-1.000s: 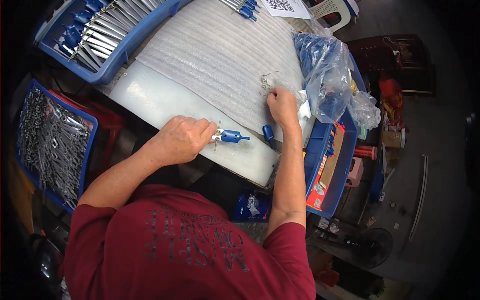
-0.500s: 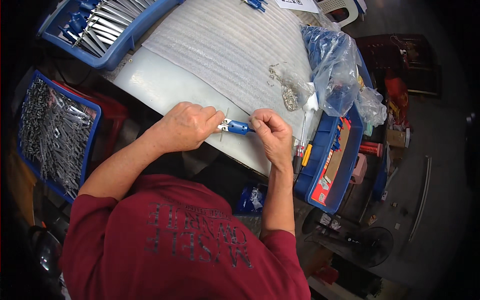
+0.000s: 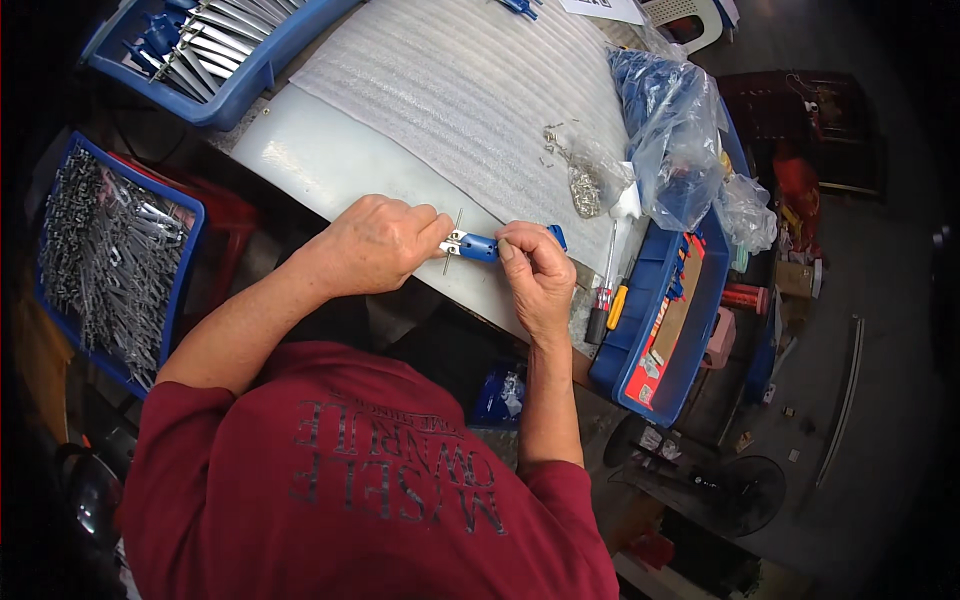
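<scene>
Over the near edge of the worktable, my left hand (image 3: pixel 378 245) is closed around a metal piece (image 3: pixel 450 243) with a thin crosswise rod. Most of that piece is hidden in the fist. Its exposed end meets a blue plastic part (image 3: pixel 478 248) with small holes. My right hand (image 3: pixel 540 275) pinches the other end of the blue part between thumb and fingers. A bit of blue also shows just beyond the right fingers. The rod sticks out on both sides of the joint, close to my left fingers.
White foam sheet (image 3: pixel 440 110) covers much of the worktable (image 3: pixel 310 145). Small screws spill from a clear bag (image 3: pixel 585 190). Two screwdrivers (image 3: pixel 602 300) lie beside a blue bin (image 3: pixel 690 370). Metal parts fill a crate (image 3: pixel 110 260) at left; another bin (image 3: pixel 230 100) holds assembled pieces.
My right hand has shifted slightly left and turned a little. More blue now shows beyond its fingers. My left hand keeps its grip on the metal piece.
</scene>
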A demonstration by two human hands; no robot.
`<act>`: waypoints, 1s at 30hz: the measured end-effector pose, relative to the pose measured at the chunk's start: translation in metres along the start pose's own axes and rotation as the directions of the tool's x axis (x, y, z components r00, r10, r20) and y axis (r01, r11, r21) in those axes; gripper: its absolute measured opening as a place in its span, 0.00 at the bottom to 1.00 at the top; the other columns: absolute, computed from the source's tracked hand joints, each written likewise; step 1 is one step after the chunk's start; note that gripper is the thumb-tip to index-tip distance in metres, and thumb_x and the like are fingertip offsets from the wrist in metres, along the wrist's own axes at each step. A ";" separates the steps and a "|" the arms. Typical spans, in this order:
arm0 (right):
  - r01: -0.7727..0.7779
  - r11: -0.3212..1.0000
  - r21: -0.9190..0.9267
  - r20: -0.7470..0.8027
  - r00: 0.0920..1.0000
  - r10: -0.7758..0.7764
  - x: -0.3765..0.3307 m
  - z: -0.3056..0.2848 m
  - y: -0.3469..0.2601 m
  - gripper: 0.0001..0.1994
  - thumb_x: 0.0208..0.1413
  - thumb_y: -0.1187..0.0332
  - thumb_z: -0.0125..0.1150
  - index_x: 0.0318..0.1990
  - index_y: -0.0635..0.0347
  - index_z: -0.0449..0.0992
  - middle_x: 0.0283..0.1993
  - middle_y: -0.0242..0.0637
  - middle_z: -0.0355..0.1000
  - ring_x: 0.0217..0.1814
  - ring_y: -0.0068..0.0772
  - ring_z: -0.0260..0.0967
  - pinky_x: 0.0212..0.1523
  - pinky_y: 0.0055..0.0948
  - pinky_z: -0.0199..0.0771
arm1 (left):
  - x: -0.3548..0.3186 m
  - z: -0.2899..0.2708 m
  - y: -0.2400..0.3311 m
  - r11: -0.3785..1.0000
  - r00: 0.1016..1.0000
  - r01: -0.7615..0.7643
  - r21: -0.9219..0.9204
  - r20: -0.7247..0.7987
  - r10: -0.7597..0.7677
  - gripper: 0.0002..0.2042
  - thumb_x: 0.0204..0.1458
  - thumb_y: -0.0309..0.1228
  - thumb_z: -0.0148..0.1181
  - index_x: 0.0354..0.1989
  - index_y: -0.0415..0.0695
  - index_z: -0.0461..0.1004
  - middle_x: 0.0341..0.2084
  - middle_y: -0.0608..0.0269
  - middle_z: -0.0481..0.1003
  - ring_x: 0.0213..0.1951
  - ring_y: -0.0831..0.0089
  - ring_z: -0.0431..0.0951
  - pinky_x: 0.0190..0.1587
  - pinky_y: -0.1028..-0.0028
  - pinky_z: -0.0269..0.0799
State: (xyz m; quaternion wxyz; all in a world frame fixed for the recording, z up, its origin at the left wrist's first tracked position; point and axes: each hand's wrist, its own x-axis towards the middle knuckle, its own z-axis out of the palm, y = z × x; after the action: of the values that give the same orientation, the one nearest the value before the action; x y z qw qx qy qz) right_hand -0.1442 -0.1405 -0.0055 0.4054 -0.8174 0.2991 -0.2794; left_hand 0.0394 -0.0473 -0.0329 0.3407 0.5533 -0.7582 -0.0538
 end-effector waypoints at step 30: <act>0.153 0.965 -0.214 0.063 0.988 -0.143 -0.003 0.000 0.000 0.02 0.45 0.78 0.53 0.27 0.65 0.67 0.33 0.41 0.67 0.34 0.35 0.64 0.37 0.26 0.64 | -0.002 0.005 0.001 0.992 1.000 -0.025 0.123 -0.004 0.025 0.09 0.43 0.33 0.54 0.28 0.42 0.65 0.14 0.62 0.62 0.17 0.66 0.67 0.19 0.70 0.62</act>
State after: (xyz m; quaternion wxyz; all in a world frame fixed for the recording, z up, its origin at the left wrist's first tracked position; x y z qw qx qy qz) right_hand -0.1462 -0.1387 -0.0058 0.2979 -0.8834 0.2564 -0.2551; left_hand 0.0359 -0.0465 -0.0368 0.3089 0.5638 -0.7659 -0.0011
